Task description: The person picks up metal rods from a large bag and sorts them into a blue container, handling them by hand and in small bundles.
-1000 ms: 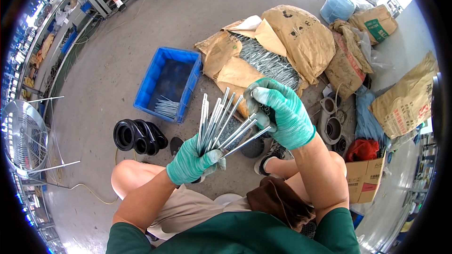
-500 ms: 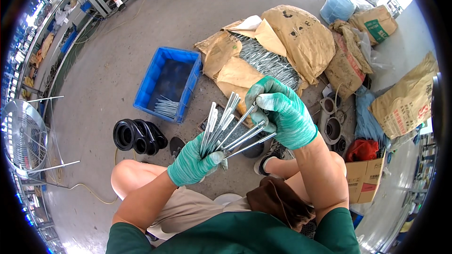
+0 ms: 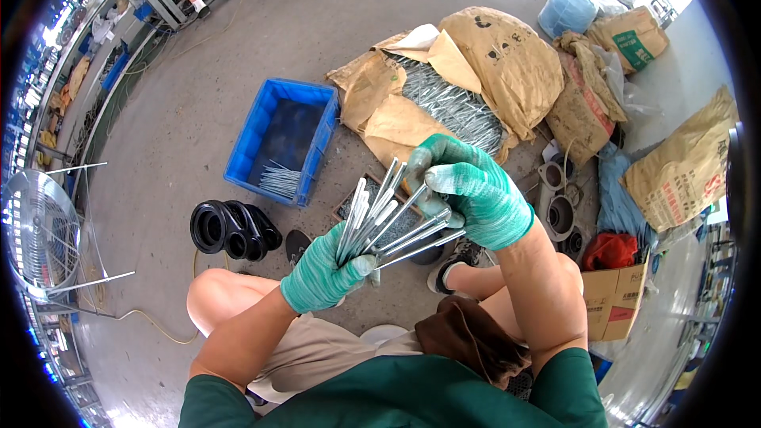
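Fingers of the left hand [image 3: 323, 273] wrap the lower ends of fanned metal rods [image 3: 395, 221]; those of the right hand [image 3: 474, 192] seem to pinch 1 tip. Likely light, stiff and slick, each suits an end grip.

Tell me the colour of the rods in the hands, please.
The rods are silver-grey, best seen in the head view.

Rod tips [image 3: 362, 195] now slightly lower
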Demonstrator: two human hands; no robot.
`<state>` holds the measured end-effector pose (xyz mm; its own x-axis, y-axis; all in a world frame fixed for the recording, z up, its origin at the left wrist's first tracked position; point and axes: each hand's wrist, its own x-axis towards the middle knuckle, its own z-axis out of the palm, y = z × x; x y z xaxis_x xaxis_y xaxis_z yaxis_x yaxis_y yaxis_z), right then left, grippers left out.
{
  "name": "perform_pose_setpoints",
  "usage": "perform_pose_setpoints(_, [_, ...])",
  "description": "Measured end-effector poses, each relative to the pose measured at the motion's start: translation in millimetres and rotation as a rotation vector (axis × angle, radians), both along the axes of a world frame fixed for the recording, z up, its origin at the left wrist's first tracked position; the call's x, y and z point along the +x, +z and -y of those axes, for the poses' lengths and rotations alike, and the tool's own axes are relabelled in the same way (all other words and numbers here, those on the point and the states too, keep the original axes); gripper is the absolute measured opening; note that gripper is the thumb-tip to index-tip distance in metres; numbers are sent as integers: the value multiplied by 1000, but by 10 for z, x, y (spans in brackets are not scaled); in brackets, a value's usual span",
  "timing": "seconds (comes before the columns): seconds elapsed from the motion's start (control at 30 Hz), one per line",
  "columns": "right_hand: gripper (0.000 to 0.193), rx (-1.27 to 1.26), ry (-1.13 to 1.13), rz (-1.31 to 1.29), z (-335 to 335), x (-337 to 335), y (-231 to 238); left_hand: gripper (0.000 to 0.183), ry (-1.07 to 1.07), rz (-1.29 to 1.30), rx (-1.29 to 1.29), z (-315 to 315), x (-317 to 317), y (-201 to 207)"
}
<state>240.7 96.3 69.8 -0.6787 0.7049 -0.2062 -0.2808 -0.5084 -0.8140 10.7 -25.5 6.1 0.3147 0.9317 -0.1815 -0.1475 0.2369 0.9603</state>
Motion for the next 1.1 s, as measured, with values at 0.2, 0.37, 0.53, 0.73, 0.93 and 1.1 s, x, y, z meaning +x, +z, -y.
perform_pose_setpoints(0.2, [20,-128,103,-110,-5,17,-126,33,-16,-58,56,30,-29,-118])
perform_pose_setpoints(0.37, [26,-73,195,-107,-34,87,-92,31,22,31,-82,65,-21,-97])
perform_pose_setpoints(0.53, [22,1,227,35,-59,164,40,29,20,55,-73,46,-12,-23])
perform_pose_setpoints(0.73, [21,50,99,-10,-63,147,-74,30,-24,35,-88,16,-12,55])
perform_pose_setpoints(0.93, [24,125,38,117,-36,73,29,31,-44,-46,-86,40,-73,36])
perform_pose_setpoints(1.1, [22,129,12,138,-22,90,66,29,-29,-58,-79,34,-55,38])
